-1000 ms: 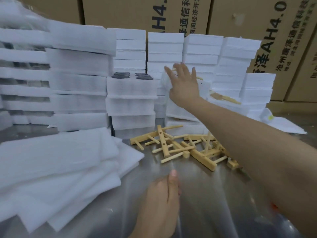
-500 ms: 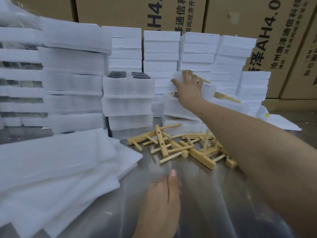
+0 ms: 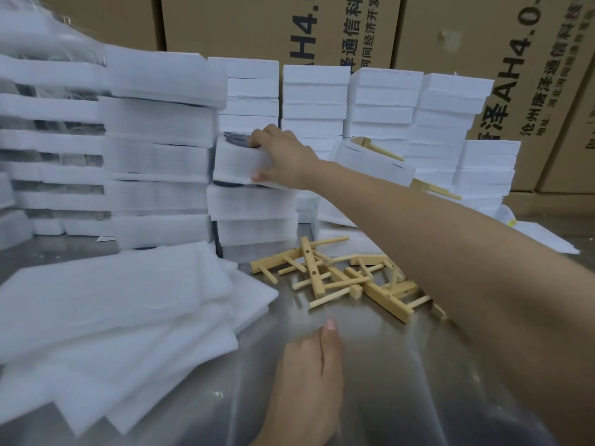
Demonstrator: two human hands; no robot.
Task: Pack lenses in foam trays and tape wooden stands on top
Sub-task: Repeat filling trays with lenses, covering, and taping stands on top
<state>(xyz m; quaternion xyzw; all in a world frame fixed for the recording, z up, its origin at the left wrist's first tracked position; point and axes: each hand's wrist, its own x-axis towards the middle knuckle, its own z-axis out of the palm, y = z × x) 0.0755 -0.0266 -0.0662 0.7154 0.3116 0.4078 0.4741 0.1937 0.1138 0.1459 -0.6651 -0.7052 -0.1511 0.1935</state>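
One white tray (image 3: pixel 236 165), dark lenses (image 3: pixel 236 138)

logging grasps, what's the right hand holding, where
Top foam tray of the middle stack; right hand grips its right half, fingers on top, thumb underneath.

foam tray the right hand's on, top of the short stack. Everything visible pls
The foam tray is a white, soft-looking block topping a short stack of like trays. Dark round lenses show at its top left. The right hand grips its right end, fingers over the top, thumb at the lower edge. A dark gap shows beneath it.
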